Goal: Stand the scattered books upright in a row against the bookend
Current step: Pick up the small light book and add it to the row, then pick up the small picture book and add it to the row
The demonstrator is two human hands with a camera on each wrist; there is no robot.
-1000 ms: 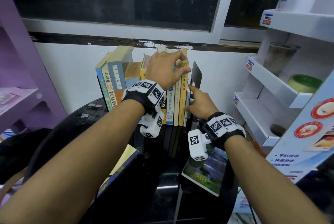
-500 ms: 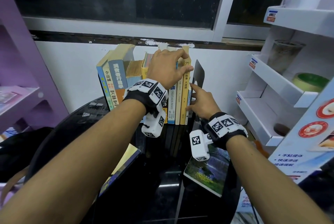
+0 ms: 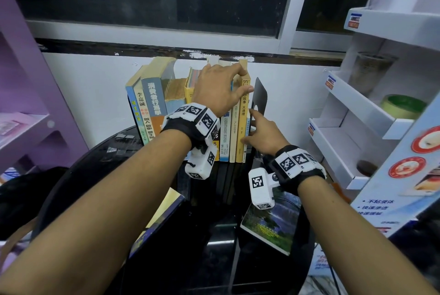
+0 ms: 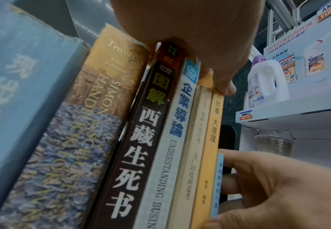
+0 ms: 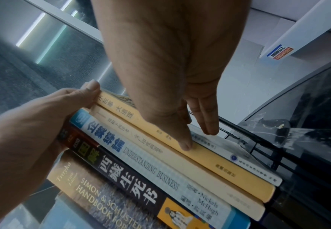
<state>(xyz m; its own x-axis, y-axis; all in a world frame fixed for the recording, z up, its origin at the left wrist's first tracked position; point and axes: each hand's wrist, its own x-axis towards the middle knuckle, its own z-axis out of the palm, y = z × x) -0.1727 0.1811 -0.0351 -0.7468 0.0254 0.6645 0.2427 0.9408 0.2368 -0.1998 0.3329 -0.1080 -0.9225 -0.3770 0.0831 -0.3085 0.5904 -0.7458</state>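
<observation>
A row of upright books point(image 3: 154, 106) stands at the back of the black round table point(image 3: 95, 175). The black bookend point(image 3: 260, 94) is at the row's right end. My left hand point(image 3: 223, 87) grips the tops of several books, thumb on the yellow book point(image 3: 243, 113). My right hand point(image 3: 264, 135) presses straight fingers on a thin light-blue book point(image 3: 247, 133) between the yellow book and the bookend. In the right wrist view its thumb rests on the yellow book point(image 5: 219, 164). Two books lie flat: a yellow-edged book point(image 3: 162, 218) and a green landscape book point(image 3: 273, 225).
White display shelves point(image 3: 357, 113) stand close on the right, holding a plastic cup point(image 3: 371, 68) and a green tape roll point(image 3: 402, 106). A purple shelf unit point(image 3: 23, 128) stands on the left. The wall and window frame are right behind the books.
Hardly anything. Both hands stay on the row, and the right index finger has crept slightly up beside the bookend.
</observation>
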